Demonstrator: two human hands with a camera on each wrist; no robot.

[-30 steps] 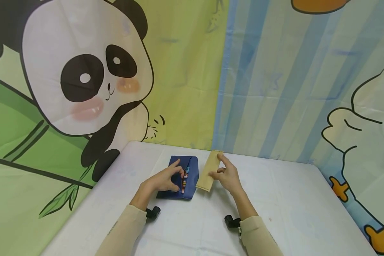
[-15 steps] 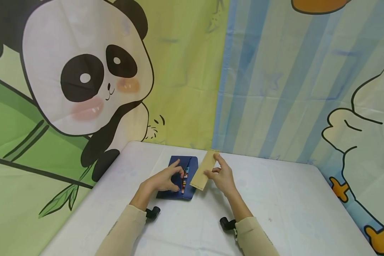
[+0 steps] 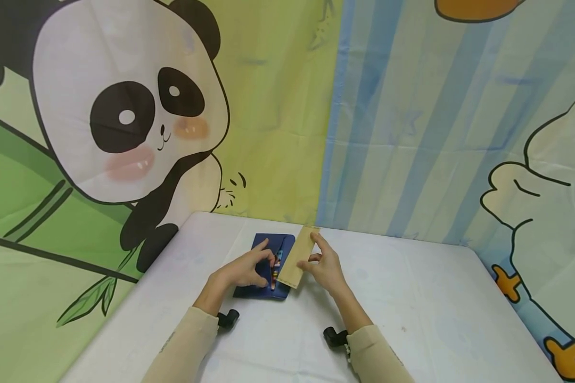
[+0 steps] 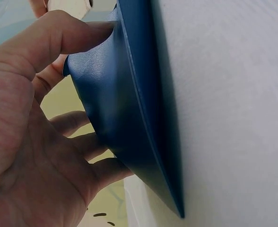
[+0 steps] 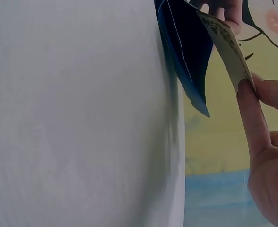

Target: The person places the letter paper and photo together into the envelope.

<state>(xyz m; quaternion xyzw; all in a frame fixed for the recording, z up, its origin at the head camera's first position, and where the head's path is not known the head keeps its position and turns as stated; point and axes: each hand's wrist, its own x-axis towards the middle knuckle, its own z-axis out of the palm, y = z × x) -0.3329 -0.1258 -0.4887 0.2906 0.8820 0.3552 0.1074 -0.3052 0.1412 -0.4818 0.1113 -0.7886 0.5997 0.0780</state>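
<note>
In the head view a dark blue envelope (image 3: 254,291) lies on the white table with its flap toward the right. My left hand (image 3: 241,269) grips its pocket, thumb and fingers spread along the pocket, as the left wrist view shows. A slip with a colourful print (image 3: 275,260) peeks out of the mouth. My right hand (image 3: 327,268) pinches a long beige card strip (image 3: 298,258) by its right edge, thumb and fingertips on it. The strip is tilted and overlaps the flap in the head view. In the right wrist view its patterned end stands close to the envelope mouth.
A white cloth covers the table (image 3: 412,298). Behind it hangs a backdrop (image 3: 278,133) with a panda and stripes. Each wrist carries a small black camera mount, one on the left (image 3: 228,318) and one on the right (image 3: 335,337).
My right hand has moved left with the beige card strip, from beside the envelope to over its flap. The left hand and the envelope have stayed in place.
</note>
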